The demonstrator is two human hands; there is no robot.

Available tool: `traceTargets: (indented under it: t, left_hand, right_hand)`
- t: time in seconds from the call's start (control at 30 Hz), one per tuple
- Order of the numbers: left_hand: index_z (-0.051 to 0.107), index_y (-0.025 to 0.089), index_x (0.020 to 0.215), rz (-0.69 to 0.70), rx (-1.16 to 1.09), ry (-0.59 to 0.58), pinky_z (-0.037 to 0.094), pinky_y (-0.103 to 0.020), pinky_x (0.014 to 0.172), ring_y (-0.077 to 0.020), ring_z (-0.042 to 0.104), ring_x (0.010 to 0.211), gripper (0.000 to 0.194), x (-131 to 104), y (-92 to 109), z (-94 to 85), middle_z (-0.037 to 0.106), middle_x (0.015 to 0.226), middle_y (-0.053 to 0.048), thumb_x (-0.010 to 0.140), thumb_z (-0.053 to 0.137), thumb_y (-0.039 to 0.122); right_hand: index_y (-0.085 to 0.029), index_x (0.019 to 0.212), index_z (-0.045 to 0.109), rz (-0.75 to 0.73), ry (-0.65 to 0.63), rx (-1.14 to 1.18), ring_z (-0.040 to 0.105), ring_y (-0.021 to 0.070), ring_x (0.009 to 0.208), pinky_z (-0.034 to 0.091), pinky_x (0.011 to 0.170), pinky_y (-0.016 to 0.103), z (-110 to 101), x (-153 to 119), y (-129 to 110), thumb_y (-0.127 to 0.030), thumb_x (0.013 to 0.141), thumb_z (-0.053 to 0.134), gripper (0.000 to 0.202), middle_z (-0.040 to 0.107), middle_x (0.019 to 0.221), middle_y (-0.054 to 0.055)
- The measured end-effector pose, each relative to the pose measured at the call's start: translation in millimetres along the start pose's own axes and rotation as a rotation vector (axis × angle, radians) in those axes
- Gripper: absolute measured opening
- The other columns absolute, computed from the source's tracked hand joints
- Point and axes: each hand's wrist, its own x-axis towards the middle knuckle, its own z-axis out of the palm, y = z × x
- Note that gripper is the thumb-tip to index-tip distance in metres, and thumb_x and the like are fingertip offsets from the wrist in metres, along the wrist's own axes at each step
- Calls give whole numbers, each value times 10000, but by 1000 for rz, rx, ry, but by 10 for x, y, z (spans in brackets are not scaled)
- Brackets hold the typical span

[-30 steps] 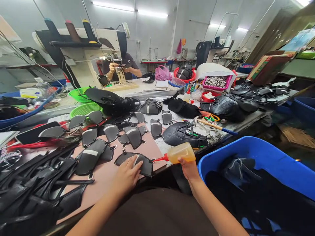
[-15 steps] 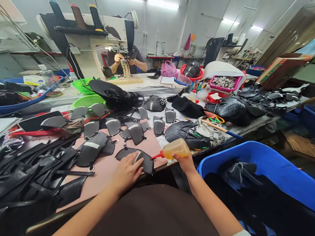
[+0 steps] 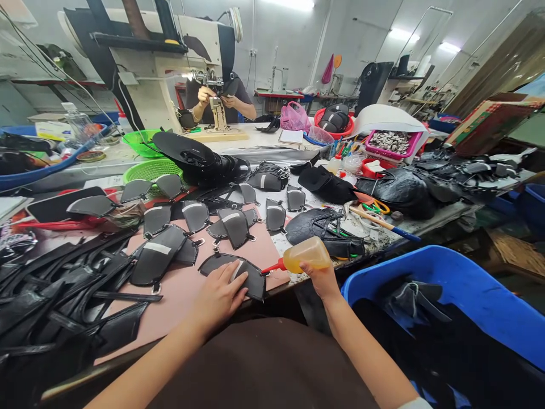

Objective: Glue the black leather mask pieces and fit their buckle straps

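A dark grey leather piece [image 3: 255,279] with black edging lies on the pink board [image 3: 170,307] near the table's front edge. My left hand [image 3: 222,289] rests flat on it, fingers spread beside a pale strip. In my right hand [image 3: 317,275] is a clear bottle of amber liquid [image 3: 304,255], tilted sideways. Its red nozzle points left, with the tip at the piece's right edge. Similar pieces with pale strips and metal rings, such as one grey piece [image 3: 157,255], lie behind and to the left.
Black straps [image 3: 63,301] are heaped at the left. A blue bin [image 3: 443,255] with black material stands at the lower right. Behind stand green baskets [image 3: 153,169] and a sewing machine [image 3: 200,57], where another person's hands [image 3: 206,96] work. A long handle [image 3: 378,218] sticks out over the right edge.
The nozzle tip has shifted slightly up and right, towards the piece's edge. My left hand stays on the piece. The view has tilted slightly downward.
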Motion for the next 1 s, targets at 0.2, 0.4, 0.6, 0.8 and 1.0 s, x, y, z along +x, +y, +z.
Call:
traceTargets:
  t: [0.2,0.4,0.6,0.8,1.0]
  left_hand:
    - [646,157,1081,19,43,51,482,-445,853,-318,556,1045,304,-9,4,40,573,1211,-181,868,483,297]
    - [644,148,1088,12,50,44,475,-442,863,-318,553,1046,310,2,0,40,574,1209,-182,872,488,306]
    - [628,152,1118,-29,31,21,450,-452,888,-325,522,1103,330,-13,9,58,546,1252,-179,892,447,310]
    - [606,152,1159,-72,29,6,438,-475,893,-340,498,1140,361,-13,22,81,525,1282,-180,907,405,313]
    - [613,143,1149,-62,20,9,438,-466,899,-334,503,1140,360,-5,21,64,527,1281,-183,904,411,311]
  right_hand:
    - [-190,927,627,-5,-42,-28,645,219,796,534,771,375,-92,-70,61,-267,467,830,508,684,854,10]
    - [-188,935,610,1,-57,-22,652,227,782,550,744,391,-150,-189,102,-350,485,828,526,695,851,29]
    - [-180,906,620,8,-62,-18,650,227,710,562,685,383,-133,-297,121,-410,462,836,546,693,792,39]
    - [-172,987,599,-17,-25,-27,647,243,821,540,779,414,-196,-224,187,-415,488,831,601,685,900,58]
    - [-176,859,637,-6,-63,-30,651,238,710,566,675,385,-164,-275,117,-434,449,841,525,690,771,49]
